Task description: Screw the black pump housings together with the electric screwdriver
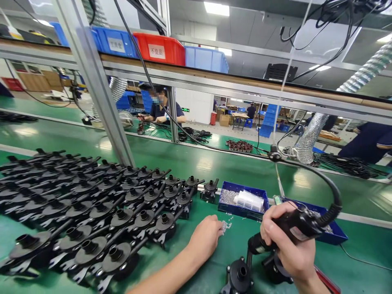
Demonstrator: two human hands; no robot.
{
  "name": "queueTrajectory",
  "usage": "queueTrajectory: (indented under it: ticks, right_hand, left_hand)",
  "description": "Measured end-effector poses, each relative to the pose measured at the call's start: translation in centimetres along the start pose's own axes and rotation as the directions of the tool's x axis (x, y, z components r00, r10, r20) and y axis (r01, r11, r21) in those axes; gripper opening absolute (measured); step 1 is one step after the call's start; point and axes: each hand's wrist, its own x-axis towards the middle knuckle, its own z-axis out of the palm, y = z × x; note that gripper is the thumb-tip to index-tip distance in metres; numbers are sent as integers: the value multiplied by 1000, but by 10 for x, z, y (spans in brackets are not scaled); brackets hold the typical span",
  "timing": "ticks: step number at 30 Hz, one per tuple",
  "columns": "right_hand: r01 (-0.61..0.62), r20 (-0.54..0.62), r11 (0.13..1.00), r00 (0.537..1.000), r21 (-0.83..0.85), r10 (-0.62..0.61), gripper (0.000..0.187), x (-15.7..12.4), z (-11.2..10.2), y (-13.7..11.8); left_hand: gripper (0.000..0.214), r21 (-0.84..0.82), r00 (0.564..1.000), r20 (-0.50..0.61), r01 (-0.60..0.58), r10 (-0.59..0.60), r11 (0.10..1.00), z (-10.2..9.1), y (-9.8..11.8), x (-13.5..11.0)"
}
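The step in hand looks like gathering hardware with one hand while the other keeps a tool at the ready: the left hand, at six o'clock in the view, has its fingers bunched and lowered to the green bench, the tips at the edge of a scatter of small silvery pieces lying at their three o'clock. Whether a piece is pinched between those fingertips I cannot tell, as the back of the hand hides them. The right hand, over toward four o'clock, is wrapped firmly around a black driver, whose nose points to about eight o'clock. Below that nose sits a black housing, at five o'clock from the left hand; the overlap makes it unclear whether the tool touches it. A second housing lies partly hidden under the right hand, and a blue tray of similar pieces stands at one o'clock from the left hand. From here, the next move seems to call for a fine fingertip pinch on a single piece, with the driver held clear of the left hand.
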Motion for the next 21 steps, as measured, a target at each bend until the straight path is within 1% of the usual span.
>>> queueTrajectory:
  ticks: [2,3,5,6,7,8,9,10,11,12,13,14,15,16,18,21]
  right_hand:
    - [4,-4,997,1000,75,-4,19,-4,6,1]
    - [-10,4,997,1000,79,10,20,-6,9,2]
    - [-65,30,998,997,27,64,21,-6,10,5]
    - [-100,47,995,994,-22,101,23,-6,10,7]
    - [-128,62,989,989,-80,133,23,-5,9,8]
    - [-147,72,980,985,-135,158,24,-4,8,8]
    - [-155,75,973,983,-174,170,25,-3,6,7]
    - [-151,72,971,983,-186,167,25,-2,5,5]
    - [-137,64,976,987,-169,150,25,-2,5,2]
    - [-116,50,985,991,-128,124,24,-3,5,0]
    - [-94,31,993,995,-71,97,23,-5,6,-4]
    - [-74,12,997,997,-13,74,22,-7,7,-6]
    - [-60,-3,998,998,35,60,22,-9,9,-9]
    - [-57,-13,996,998,71,58,21,-12,11,-11]
    - [-86,-16,990,996,112,88,20,-17,15,-13]
    - [-131,7,983,991,130,131,21,-21,22,-12]
  left_hand:
    - [31,30,1000,4,19,-19,999,4,7,-1]
    - [35,40,1000,4,28,-28,999,4,10,-2]
    - [41,43,999,6,34,-34,998,2,14,-7]
    - [40,40,1000,8,23,-24,999,-1,15,-10]
    - [35,10,1000,26,5,-5,1000,-5,16,-14]
    - [28,-63,998,68,-13,17,998,-9,15,-18]
    - [21,-177,990,136,-12,37,984,-14,15,-22]
    - [16,-313,971,233,25,51,949,-19,15,-26]
    - [13,-442,935,350,106,63,891,-22,15,-29]
    - [11,-535,884,462,211,74,818,-25,16,-30]
    - [10,-579,830,551,311,81,753,-25,17,-31]
    - [10,-585,786,613,383,81,715,-24,19,-32]
    - [11,-584,759,646,424,80,692,-22,20,-31]
    - [11,-588,751,655,440,81,678,-19,22,-31]
    - [13,-604,765,639,437,78,667,-12,24,-30]
    - [14,-622,778,624,439,71,649,-4,22,-28]
